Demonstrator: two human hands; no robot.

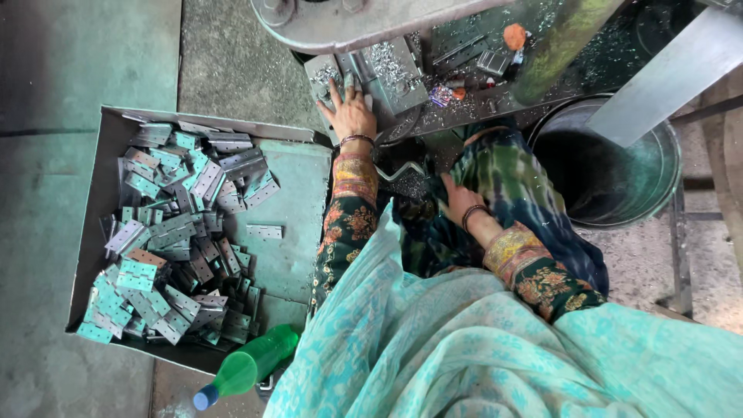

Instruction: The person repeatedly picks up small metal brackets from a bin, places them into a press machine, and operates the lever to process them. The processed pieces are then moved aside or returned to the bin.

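My left hand (350, 111) reaches forward onto the metal machine bed (402, 73), fingers spread over a small metal plate there; whether it grips the plate is unclear. My right hand (458, 198) rests low on my lap by dark patterned cloth, fingers curled, and what it holds is hidden. Both wrists carry bangles and floral sleeves. Metal shavings lie scattered over the machine bed. To my left a shallow cardboard tray (298, 209) holds a heap of several flat metal hinges (174, 232).
A dark round metal bucket (611, 166) stands at the right under a slanted metal chute (665, 73). A green plastic bottle (248, 364) with a blue cap lies by the tray's near corner. Concrete floor surrounds the tray. A light turquoise scarf covers my lap.
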